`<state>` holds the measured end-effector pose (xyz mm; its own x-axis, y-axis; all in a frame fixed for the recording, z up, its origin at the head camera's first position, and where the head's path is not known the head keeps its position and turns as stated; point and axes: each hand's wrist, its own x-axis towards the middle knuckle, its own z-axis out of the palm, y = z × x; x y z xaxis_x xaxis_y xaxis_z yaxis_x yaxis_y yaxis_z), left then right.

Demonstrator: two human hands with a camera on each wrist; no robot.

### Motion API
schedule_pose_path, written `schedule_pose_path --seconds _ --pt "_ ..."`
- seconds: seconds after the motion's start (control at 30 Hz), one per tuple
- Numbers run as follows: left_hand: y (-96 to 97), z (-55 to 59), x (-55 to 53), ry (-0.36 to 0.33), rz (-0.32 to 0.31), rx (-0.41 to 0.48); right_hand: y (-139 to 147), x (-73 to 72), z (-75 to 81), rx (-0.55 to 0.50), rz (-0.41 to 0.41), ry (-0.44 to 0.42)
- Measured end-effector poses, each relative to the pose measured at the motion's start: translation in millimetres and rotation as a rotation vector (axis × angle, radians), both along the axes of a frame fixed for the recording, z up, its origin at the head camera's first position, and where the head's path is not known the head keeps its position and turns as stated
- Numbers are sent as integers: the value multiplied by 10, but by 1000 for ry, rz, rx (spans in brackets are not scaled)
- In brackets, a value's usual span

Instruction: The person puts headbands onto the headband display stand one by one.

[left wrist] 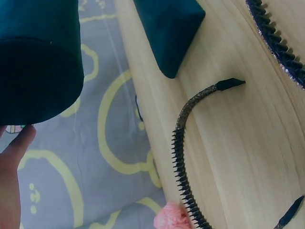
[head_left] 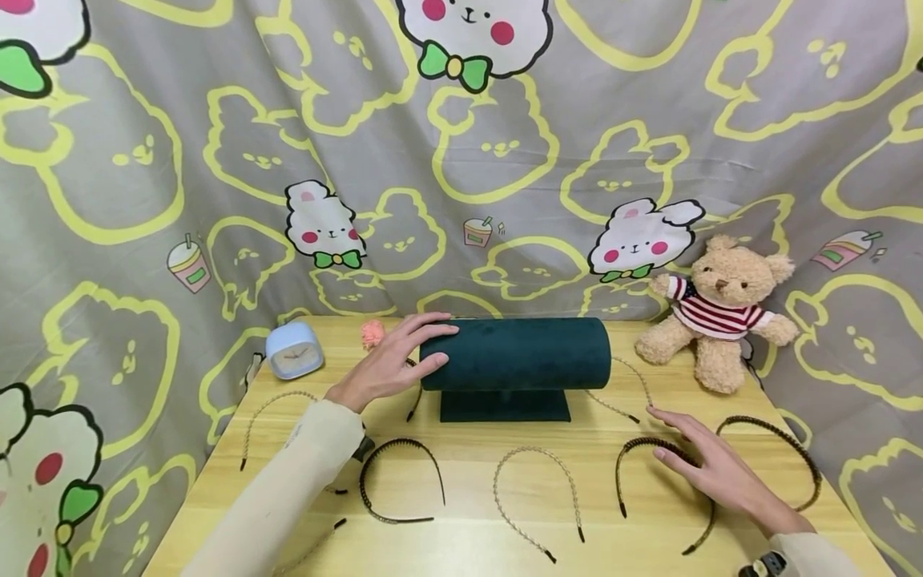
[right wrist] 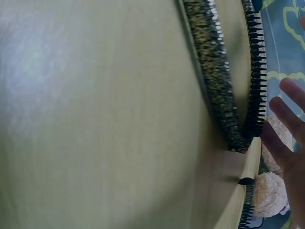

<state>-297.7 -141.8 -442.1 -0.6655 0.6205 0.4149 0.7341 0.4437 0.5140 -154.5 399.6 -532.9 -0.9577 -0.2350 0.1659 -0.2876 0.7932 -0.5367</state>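
Note:
A dark green velvet roll stand (head_left: pixel 522 353) stands on the table toward the back, its flat base (head_left: pixel 505 406) below the roll. My left hand (head_left: pixel 392 357) touches the roll's left end, fairly straight fingers over the top and thumb on the front. In the left wrist view, a digit (left wrist: pixel 20 143) meets the rim of that round end; the other fingers are mostly hidden. Over a dark toothed headband (head_left: pixel 652 442) at the right, my right hand (head_left: pixel 714 469) hovers with spread, straight fingers and holds nothing. Its fingertips overlap a headband (right wrist: pixel 256 71) in the right wrist view.
More headbands lie about, including a dark one (head_left: pixel 365 489), a clear beaded one (head_left: pixel 497 489) and a braided one (head_left: pixel 793 445). A blue clock (head_left: pixel 294 353) and pink pompom-like thing (head_left: pixel 372 334) are at back left, a teddy bear (head_left: pixel 721 316) at back right. Patterned curtain (head_left: pixel 404 160) hangs behind.

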Motion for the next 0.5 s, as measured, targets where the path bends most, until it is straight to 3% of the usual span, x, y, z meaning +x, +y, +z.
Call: schedule_pose_path --seconds 0.27,0.5 --pt "6 -4 3 -11 27 14 14 -32 -71 -22 56 67" --pt "21 1 16 -106 51 38 58 -92 -115 -19 77 112"
